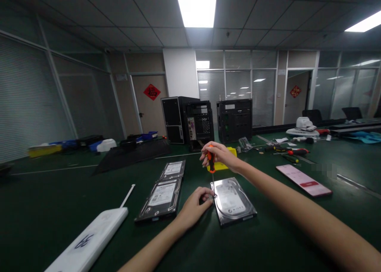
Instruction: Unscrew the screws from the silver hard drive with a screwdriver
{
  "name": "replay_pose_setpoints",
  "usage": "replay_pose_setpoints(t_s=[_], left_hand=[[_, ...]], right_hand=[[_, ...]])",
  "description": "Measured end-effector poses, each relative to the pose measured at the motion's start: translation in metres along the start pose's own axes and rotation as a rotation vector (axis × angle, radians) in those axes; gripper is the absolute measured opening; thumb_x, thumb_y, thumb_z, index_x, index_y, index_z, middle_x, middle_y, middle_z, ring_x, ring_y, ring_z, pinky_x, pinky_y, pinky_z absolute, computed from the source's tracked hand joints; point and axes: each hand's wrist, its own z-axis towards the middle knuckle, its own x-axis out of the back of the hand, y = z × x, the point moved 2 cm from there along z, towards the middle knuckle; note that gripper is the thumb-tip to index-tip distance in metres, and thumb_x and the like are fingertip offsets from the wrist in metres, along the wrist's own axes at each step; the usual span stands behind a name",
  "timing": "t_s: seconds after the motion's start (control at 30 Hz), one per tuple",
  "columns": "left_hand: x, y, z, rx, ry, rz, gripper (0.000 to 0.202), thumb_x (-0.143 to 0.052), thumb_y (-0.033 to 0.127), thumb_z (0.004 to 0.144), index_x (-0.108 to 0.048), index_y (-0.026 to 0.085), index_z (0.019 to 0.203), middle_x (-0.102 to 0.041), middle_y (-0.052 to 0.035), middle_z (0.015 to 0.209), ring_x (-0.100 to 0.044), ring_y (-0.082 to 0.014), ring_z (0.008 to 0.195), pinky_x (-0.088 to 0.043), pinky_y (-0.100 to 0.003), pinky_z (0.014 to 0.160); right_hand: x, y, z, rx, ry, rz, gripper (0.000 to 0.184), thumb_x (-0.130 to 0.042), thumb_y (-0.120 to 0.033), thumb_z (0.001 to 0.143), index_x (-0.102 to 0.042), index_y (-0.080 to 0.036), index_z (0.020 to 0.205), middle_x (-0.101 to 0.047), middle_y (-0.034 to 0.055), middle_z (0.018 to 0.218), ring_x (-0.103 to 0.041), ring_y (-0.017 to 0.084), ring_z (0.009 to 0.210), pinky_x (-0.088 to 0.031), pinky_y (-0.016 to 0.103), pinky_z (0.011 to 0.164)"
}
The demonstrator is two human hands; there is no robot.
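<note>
A silver hard drive (pixel 233 200) lies flat on the green table (pixel 44 208) in front of me. My right hand (pixel 218 155) grips the orange-and-black handle of a screwdriver (pixel 211 163) held upright, its tip down at the drive's near-left corner. My left hand (pixel 195 204) rests beside that corner, fingers curled and pinched around the screwdriver's shaft near the tip. Two more hard drives (pixel 162 198) (pixel 173 169) lie in a row to the left.
A white power bank with a cable (pixel 92 236) lies at the near left. A phone (pixel 303 180) lies to the right. Screwdrivers (pixel 287 150), a yellow box (pixel 222 165) and three computer towers (pixel 235 119) stand farther back.
</note>
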Motion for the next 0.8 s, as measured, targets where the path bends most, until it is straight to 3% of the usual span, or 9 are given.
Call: replay_pose_setpoints(t_s=[0.33, 0.6, 0.8], left_hand=[[-0.004, -0.006, -0.002, -0.021, 0.023, 0.006, 0.023, -0.051, 0.021, 0.073, -0.058, 0.018, 0.095, -0.05, -0.0006, 0.085, -0.048, -0.0154, 0.081, -0.037, -0.025, 0.075], [-0.004, -0.005, -0.006, 0.006, 0.01, -0.018, 0.024, -0.046, 0.018, 0.076, -0.057, 0.019, 0.097, -0.051, -0.0009, 0.09, -0.048, -0.0144, 0.082, -0.037, -0.025, 0.075], [-0.002, 0.0, -0.009, 0.02, 0.001, -0.018, 0.025, -0.046, 0.018, 0.076, -0.056, 0.02, 0.099, -0.05, -0.0009, 0.09, -0.048, -0.0141, 0.083, -0.037, -0.024, 0.076]], right_hand=[[-0.004, 0.005, 0.01, 0.005, 0.063, 0.011, 0.034, -0.046, -0.045, 0.078, -0.046, -0.014, 0.065, -0.059, 0.0018, 0.056, -0.055, 0.01, 0.047, -0.045, 0.022, 0.049], [-0.003, 0.012, 0.011, 0.027, -0.014, 0.05, 0.023, -0.036, -0.032, 0.081, -0.051, -0.015, 0.083, -0.059, 0.0009, 0.055, -0.054, 0.011, 0.045, -0.043, 0.022, 0.046], [-0.006, 0.011, 0.009, 0.02, -0.063, 0.069, 0.023, -0.033, -0.03, 0.079, -0.049, -0.016, 0.085, -0.059, 0.0012, 0.056, -0.054, 0.012, 0.047, -0.044, 0.023, 0.048]])
